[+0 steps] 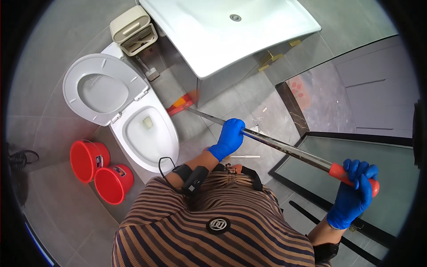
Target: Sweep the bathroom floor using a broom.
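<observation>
Both my hands wear blue rubber gloves and grip one long broom (284, 146) held slantwise across my body. My left hand (230, 135) is wrapped round the metal pole about midway. Round the red end grip at the right, my right hand (357, 187) is closed. The red and orange broom head (181, 104) is down on the grey tiles between the toilet and the vanity, slightly blurred at its right side. Small pale scraps (264, 109) lie on the floor beyond my left hand, and a thin white stick (245, 156) lies nearer my body.
A white toilet (171, 133) with its lid raised stands at the left. Beside it are two red buckets (114, 183). The washbasin (200, 40) juts out at the top. A toilet brush (152, 73) is behind the toilet. At the right stands a black-framed glass door (351, 155).
</observation>
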`<state>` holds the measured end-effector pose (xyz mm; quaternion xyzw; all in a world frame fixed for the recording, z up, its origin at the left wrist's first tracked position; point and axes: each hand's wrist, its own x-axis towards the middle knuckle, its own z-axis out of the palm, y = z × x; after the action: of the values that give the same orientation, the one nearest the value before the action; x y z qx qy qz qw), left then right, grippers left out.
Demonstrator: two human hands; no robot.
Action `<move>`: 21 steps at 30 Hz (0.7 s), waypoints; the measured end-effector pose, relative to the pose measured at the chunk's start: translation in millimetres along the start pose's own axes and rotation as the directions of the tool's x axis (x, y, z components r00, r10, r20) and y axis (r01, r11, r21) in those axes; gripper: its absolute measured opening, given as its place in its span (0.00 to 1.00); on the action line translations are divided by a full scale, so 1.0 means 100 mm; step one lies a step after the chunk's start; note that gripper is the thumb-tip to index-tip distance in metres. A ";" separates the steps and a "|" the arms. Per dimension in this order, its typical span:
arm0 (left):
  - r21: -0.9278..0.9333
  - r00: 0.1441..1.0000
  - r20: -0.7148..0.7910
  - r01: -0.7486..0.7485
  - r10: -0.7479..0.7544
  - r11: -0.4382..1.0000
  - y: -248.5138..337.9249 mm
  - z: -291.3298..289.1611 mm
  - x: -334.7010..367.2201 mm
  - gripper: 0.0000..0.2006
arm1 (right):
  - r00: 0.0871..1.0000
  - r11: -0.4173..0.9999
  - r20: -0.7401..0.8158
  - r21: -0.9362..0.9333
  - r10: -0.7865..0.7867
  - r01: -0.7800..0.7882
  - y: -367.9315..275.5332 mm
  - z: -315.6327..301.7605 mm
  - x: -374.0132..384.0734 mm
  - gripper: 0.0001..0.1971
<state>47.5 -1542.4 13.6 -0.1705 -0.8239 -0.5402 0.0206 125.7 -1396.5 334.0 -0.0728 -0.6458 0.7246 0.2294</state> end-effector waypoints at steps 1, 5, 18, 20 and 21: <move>0.000 1.000 0.004 0.003 -0.003 1.000 0.01 0.04 -0.01 0.10 | 1.000 1.000 -0.001 0.010 0.007 -0.007 -0.03 -0.05 -0.01 0.08; 0.006 0.999 0.037 -0.021 0.020 1.000 0.09 0.22 -0.08 0.10 | 0.997 0.999 0.073 0.051 -0.012 0.008 -0.03 -0.40 0.04 0.09; -0.154 0.985 0.102 -0.123 0.140 0.980 0.57 1.03 -0.24 0.13 | 0.959 0.996 0.273 0.063 -0.076 0.061 -0.34 -1.16 0.28 0.09; -0.262 0.977 0.123 -0.139 0.176 0.955 0.80 1.28 -0.06 0.11 | 0.933 0.980 0.327 -0.074 -0.149 0.183 -0.58 -1.29 0.23 0.09; -0.289 0.969 0.114 -0.179 0.220 0.940 0.89 1.39 0.04 0.09 | 0.829 0.969 0.534 -0.070 -0.165 0.237 -0.68 -1.36 0.26 0.10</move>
<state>91.0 -1385.0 35.0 -0.2931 -0.7179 -0.6313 -0.0086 173.6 -1259.1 383.8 0.1807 -0.7346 0.6440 0.1144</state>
